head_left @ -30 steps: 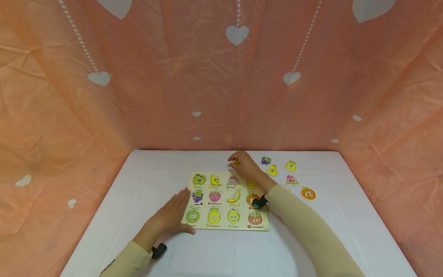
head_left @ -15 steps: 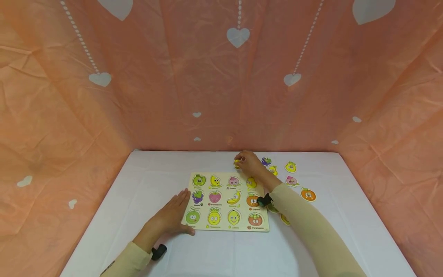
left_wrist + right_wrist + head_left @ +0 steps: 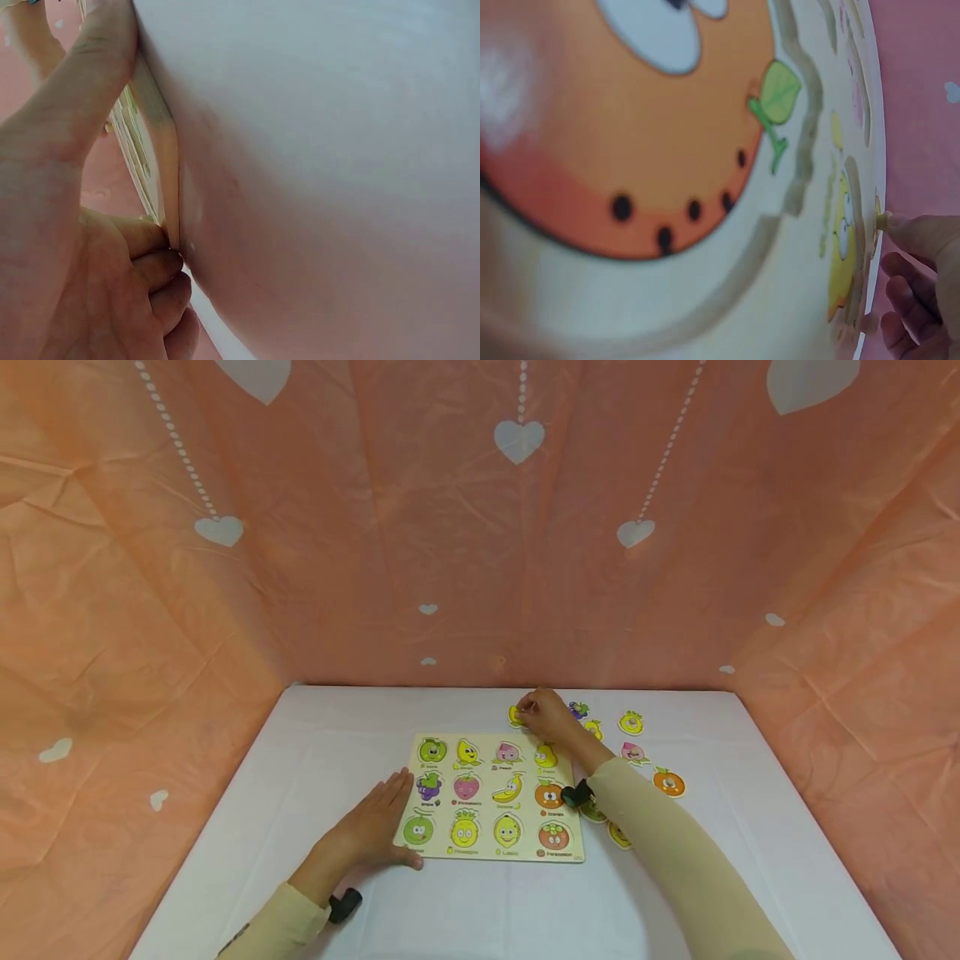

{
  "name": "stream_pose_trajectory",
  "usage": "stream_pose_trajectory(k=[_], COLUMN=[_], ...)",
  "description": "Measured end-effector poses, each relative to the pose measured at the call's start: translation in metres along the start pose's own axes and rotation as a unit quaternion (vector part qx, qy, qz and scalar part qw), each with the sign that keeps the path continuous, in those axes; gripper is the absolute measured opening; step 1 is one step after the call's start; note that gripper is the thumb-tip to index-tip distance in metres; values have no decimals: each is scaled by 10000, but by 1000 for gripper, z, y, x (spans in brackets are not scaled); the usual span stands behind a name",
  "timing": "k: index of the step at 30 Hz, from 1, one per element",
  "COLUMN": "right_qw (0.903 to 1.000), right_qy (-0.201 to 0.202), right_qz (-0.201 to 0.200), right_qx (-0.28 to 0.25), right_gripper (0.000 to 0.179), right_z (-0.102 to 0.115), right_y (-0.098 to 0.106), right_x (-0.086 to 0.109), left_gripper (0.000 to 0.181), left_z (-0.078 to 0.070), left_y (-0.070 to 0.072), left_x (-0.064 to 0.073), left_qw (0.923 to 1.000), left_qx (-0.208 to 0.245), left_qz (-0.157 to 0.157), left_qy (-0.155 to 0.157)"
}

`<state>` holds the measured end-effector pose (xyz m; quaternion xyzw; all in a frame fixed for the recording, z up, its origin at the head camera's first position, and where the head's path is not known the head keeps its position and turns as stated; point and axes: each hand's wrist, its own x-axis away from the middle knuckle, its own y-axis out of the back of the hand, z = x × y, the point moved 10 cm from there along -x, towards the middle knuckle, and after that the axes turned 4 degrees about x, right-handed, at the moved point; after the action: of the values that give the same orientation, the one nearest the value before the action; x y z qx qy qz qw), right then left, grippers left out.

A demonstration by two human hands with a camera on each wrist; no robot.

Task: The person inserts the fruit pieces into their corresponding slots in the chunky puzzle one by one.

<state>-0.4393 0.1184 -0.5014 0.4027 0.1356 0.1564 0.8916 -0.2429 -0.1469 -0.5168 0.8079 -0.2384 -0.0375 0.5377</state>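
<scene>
A wooden fruit puzzle board (image 3: 486, 806), with pictures of several fruits, lies on the white table. My left hand (image 3: 371, 822) rests at its left front corner, fingers along the left edge and thumb at the front edge. The left wrist view has the board's pale edge (image 3: 169, 172) between thumb and fingers. Beyond the board's far edge, my right hand (image 3: 549, 717) pinches a small yellow fruit puzzle piece (image 3: 514, 717). In the right wrist view a small knob (image 3: 883, 220) sits at the thumb tip; most of that piece is hidden.
Loose pieces lie right of the board: purple grapes (image 3: 578, 710), a yellow pear (image 3: 593, 729), a pineapple (image 3: 632, 722), a peach (image 3: 633, 752) and an orange (image 3: 668, 782). A green piece (image 3: 592, 811) and a yellow piece (image 3: 619, 835) are partly under the right forearm.
My right hand has shifted a little to the right and its fingertips now point down at the yellow piece. The forearm uncovers more loose pieces. My left hand and the board stay put.
</scene>
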Motion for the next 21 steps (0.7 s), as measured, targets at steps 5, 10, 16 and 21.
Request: stream_pose_trajectory(k=[5, 10, 16, 21], right_qw=[9996, 9991, 9979, 9989], right_qy=[-209, -317, -470, -373], right_qz=[18, 28, 94, 53], right_qx=[-183, -268, -427, -282], right_gripper=[18, 17, 17, 17], right_z=[-2, -3, -3, -2], right_y=[-3, -6, -9, -7], right_x=[2, 2, 4, 4], left_gripper=[140, 139, 139, 140], left_z=[2, 4, 4, 4], left_y=[-2, -3, -3, -4], left_x=[-2, -3, -4, -3], left_qw=[10000, 10000, 10000, 10000], left_qx=[36, -40, -91, -68], left_qz=[4, -16, -10, -6], left_qy=[19, 48, 16, 14])
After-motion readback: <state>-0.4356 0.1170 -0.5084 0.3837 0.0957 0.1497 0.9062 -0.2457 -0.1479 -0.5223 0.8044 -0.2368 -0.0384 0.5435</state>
